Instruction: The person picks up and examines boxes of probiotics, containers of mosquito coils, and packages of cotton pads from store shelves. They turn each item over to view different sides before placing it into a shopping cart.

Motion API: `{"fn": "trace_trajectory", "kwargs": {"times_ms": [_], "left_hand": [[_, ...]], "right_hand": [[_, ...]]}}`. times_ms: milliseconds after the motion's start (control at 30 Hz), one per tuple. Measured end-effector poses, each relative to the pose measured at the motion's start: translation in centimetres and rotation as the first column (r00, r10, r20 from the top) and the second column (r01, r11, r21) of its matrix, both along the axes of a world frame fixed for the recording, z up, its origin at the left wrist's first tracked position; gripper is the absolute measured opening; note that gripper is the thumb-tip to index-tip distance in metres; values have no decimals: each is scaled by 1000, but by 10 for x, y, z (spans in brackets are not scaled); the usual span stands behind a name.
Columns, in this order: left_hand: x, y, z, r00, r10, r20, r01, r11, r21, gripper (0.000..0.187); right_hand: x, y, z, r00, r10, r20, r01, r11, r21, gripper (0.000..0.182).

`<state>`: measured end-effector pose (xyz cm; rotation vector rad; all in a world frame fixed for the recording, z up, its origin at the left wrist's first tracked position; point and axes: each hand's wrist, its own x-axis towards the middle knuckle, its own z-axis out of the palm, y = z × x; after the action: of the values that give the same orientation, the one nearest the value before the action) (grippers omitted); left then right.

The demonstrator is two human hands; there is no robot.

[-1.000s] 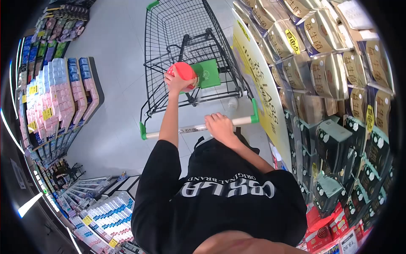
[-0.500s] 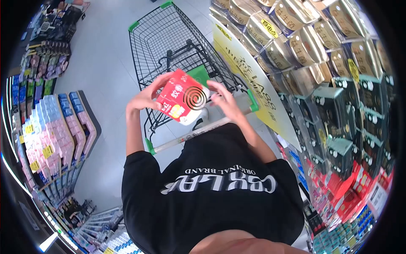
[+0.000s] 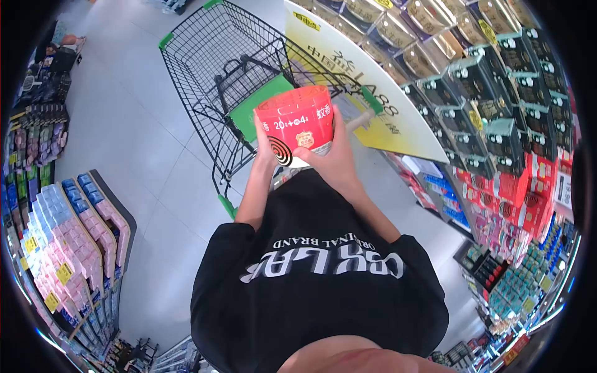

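A red and white tub of mosquito coils, printed with a black spiral, is held up in front of my chest. My left hand grips its left side, with most of the fingers hidden behind it. Around the right side closes my right hand, its thumb lying across the lower front. Just beyond the tub stands a wire shopping cart with green corners. The cart's green seat panel shows behind the tub.
Shelves of dark green packs and gold packs rise at the right, with red packages lower down. A yellow and white sign board edges the cart. At the left stands a display of pink and blue packs.
My right hand, off the tub before, now grips it. The tub has turned so different printing faces me and has moved slightly right. The cart appears further left.
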<state>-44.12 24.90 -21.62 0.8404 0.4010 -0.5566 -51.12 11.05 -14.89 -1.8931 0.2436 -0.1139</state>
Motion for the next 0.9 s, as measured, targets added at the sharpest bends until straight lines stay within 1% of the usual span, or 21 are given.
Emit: {"fn": "trace_trajectory", "kwargs": {"times_ms": [100,167,200,300,367,400,433,467,500,533,600,633,667,700,733,767,800,833,867,900], "left_hand": [[-4,8,0,1000,-20,-1,20,999,-44,82],[-6,13,7,998,-44,34,46,998,-52,80],[-7,13,9,993,-44,106,54,994,-91,78],[-13,13,14,981,-121,149,130,990,-49,78],[-18,0,20,950,-188,249,177,982,64,71],[-21,-10,20,926,-221,306,190,973,130,70],[-27,-20,20,897,-255,360,195,961,195,68],[-35,-32,42,872,-325,365,254,940,229,60],[-48,-52,67,808,-362,465,222,918,329,62],[-66,-75,92,730,-407,549,179,889,421,63],[-57,-91,80,488,-566,664,224,817,532,59],[-57,-104,80,414,-629,658,264,775,575,60],[-62,-119,87,338,-688,642,301,726,618,60],[-68,-133,91,260,-741,620,335,671,662,60],[-71,-148,80,264,-762,592,473,637,609,69],[-79,-163,72,282,-773,568,567,612,552,74],[-90,-180,66,294,-787,542,652,580,489,79],[-101,-196,64,304,-805,509,729,541,420,84],[-116,-211,75,360,-817,450,816,510,273,100],[-120,-221,69,285,-834,473,832,460,310,101]], "right_hand": [[-15,8,3,1000,-21,-5,21,1000,-17,110],[-20,8,-2,999,-21,30,19,999,50,108],[-21,5,-7,998,-26,52,22,996,84,107],[-29,-13,-21,997,-17,75,-3,967,255,105],[-38,-27,-15,997,-63,36,42,903,428,98],[-44,-35,-13,997,-82,13,63,857,511,94],[-53,-46,-19,992,-111,-67,129,789,601,91],[-64,-60,-31,981,-128,-145,193,707,680,88],[-73,-73,-37,967,-132,-218,253,616,746,87],[-79,-83,-17,960,-186,-209,279,587,760,85],[-102,-116,-20,933,-254,-254,336,369,867,83],[-115,-136,-25,917,-289,-274,348,247,904,81],[-128,-154,-40,917,-318,-241,290,115,950,79],[-141,-165,-38,910,-350,-222,257,56,965,79],[-154,-177,-34,902,-382,-202,219,1,976,78],[-165,-188,-30,893,-414,-175,172,-46,984,78],[-176,-195,-27,848,-482,-218,206,-80,975,77],[-187,-201,-34,826,-509,-243,219,-107,970,78],[-198,-205,-47,801,-536,-265,231,-133,964,78],[-209,-211,-53,772,-567,-287,242,-156,958,78]]}}
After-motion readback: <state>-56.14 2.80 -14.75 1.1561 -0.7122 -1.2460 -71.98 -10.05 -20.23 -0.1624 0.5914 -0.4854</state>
